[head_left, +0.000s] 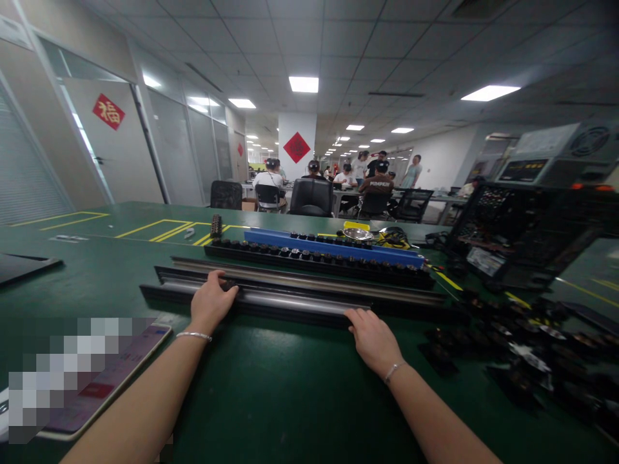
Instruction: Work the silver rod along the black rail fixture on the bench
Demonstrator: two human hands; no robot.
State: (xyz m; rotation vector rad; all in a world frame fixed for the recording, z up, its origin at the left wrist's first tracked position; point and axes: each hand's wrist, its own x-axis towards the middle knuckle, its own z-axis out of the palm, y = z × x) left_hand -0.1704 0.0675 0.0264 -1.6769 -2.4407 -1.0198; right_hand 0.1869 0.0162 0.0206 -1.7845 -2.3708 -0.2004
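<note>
A long black and silver metal rail (300,298) lies across the green table (271,399) in front of me. My left hand (211,301) rests on its left part, fingers curled over a small dark piece on the rail. Further right, my right hand (372,335) grips the rail's near edge, fingers curled over it. Behind it lies a second black rail (338,261) filled with several small black parts, and a blue rail (333,245) behind that.
A heap of black parts (522,351) covers the table's right side. An open computer case (522,232) stands at the back right. A tablet (104,380) lies at my near left. A metal bowl (356,233) sits beyond the rails. Several people sit at far desks.
</note>
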